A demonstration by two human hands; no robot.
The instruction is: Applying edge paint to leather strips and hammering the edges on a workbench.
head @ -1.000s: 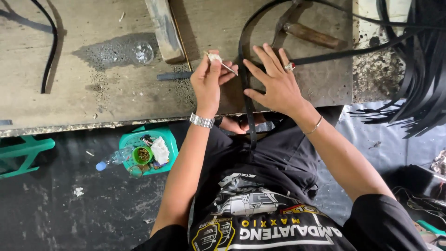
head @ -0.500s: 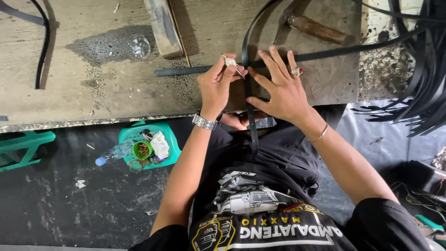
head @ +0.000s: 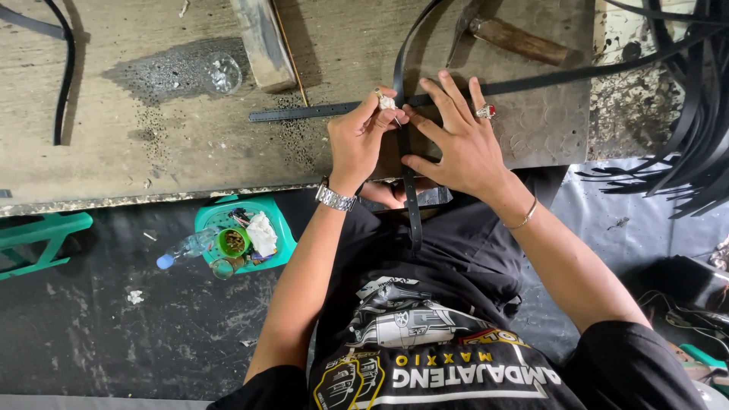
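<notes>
My left hand, with a metal watch on the wrist, is shut on a small pointed tool with a white-wrapped handle. The tool's tip touches a narrow black strap that runs from my lap up over the worn workbench. My right hand, wearing a ring with a red stone, lies flat with fingers spread and presses down where that strap crosses a second, horizontal black strap.
A wooden-handled hammer, a wooden block and a clear glass lie further back on the bench. A bundle of black straps hangs at the right. Below the bench, a green basket holds a bottle and cups, beside a green stool.
My left hand has brought the tool a little to the right, down to the strap beside my right fingers. My right hand has stayed pressed on the straps.
</notes>
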